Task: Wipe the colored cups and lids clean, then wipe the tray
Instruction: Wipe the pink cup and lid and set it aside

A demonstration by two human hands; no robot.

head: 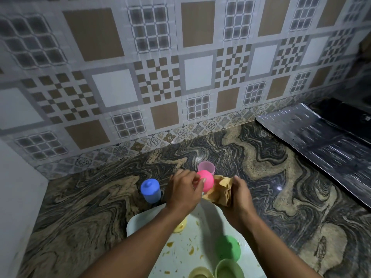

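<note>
Left hand (184, 189) pinched the pink lid (205, 181) by its near edge, fingers curled round it. It looked like a lid, though the shape was domed and hard to confirm. Right hand (240, 194) gripped a crumpled brown cloth (219, 190), bunched in the fist and pressed against the lid's right side. The lid was held up in the air above the far end of the white tray (140, 219), just in front of a clear pink cup (206, 167) standing open on the marbled counter (281, 197).

A blue cup (150, 190) with its lid on stood on the counter just left of the left hand. On the tray were a green lid (228, 247), a yellow cup (180, 226) partly hidden under the left forearm, and two pale cups (227, 269) at the near edge. Orange food smears were scattered over the tray floor.

Judgement on handling: the lid was probably thin plastic, light and rigid, smooth enough to slip if damp. Best held at the rim between thumb and fingers so the dome stays free for the cloth, turning it bit by bit. The cloth was soft and should mould to the curve. Tray wiping looked not yet started.
</note>
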